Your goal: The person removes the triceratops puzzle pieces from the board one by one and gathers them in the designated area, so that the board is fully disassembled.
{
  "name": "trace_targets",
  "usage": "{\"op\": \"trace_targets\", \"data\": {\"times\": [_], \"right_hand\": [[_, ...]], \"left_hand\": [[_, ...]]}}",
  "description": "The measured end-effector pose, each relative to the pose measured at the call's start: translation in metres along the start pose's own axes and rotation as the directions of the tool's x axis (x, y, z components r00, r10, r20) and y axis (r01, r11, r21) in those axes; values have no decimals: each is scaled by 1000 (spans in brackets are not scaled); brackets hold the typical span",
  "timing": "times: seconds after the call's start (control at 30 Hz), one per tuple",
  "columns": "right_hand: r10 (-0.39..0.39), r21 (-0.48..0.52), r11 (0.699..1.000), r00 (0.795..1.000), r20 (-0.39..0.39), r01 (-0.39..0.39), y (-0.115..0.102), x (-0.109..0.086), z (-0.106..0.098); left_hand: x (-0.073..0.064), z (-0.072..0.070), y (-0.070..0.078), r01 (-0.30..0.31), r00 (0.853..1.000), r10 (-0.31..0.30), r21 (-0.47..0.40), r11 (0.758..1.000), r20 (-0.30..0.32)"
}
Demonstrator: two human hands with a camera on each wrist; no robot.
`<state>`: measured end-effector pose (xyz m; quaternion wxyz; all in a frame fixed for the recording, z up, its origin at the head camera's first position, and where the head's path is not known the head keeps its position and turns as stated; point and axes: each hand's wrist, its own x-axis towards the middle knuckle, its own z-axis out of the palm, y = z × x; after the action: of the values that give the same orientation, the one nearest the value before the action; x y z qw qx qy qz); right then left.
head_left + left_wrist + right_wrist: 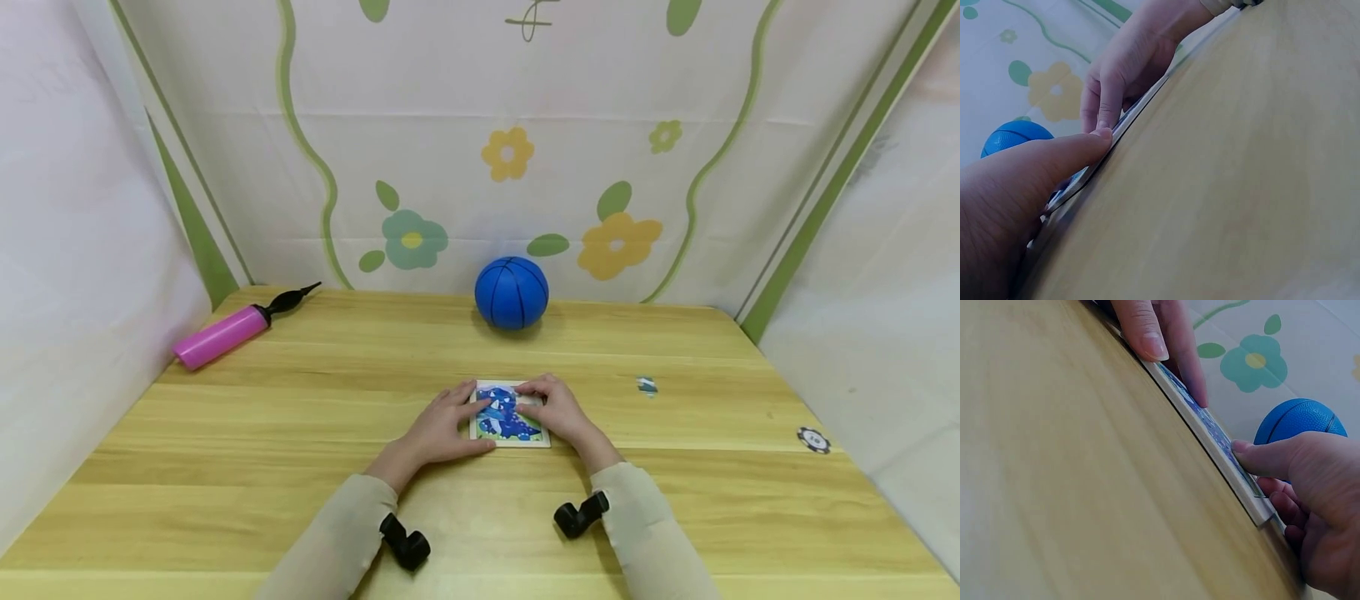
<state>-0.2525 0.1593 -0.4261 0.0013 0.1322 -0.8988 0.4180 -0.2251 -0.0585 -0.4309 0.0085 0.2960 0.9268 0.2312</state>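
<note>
As both sleeved arms reach in over the wood-grained bench [225,500], the head view shows me a small white-bordered picture puzzle [512,423] lying flat near the middle, with a blue cartoon creature on it. The left hand [446,421] is spread wide on its left side, one fingertip at the far corner, the index finger on the picture and the thumb along the near border. The right hand [558,408] is narrower, its index finger and thumb coming onto the upper right part; whether it pinches anything I can't tell. To the right lies a loose blue-and-white piece [647,386], and farther right a black-and-white round chip [813,440]. A blue ball [512,293] sits at the back by the flowered cloth [450,83], and a pink pump [225,335] with a black nozzle rests at the back left. Each wrist carries a black device [406,542]. Seen from the left wrist, the left thumb stretches straight to the puzzle's near edge, while the right hand's fingers point down at it from beyond. Over at the right wrist, the right thumb's tip touches the picture, the other fingers curl beside the board's end, and the left thumb rests on the border opposite.
</note>
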Motion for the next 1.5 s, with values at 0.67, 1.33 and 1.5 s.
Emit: {"op": "trace_targets", "data": {"times": [0.67,1.33,1.5], "right_hand": [[34,-147,988,999,-37,-40,-6,2,7],[72,-133,988,996,-52,-78,-8,1,9],[86,-129,987,995,-55,-93,-8,2,11]], "left_hand": [[1,-2,2,6,1000,-6,6,1000,19],[0,-3,4,1,1000,-1,-19,1000,28],[0,-3,4,7,1000,-7,-13,1000,31]]}}
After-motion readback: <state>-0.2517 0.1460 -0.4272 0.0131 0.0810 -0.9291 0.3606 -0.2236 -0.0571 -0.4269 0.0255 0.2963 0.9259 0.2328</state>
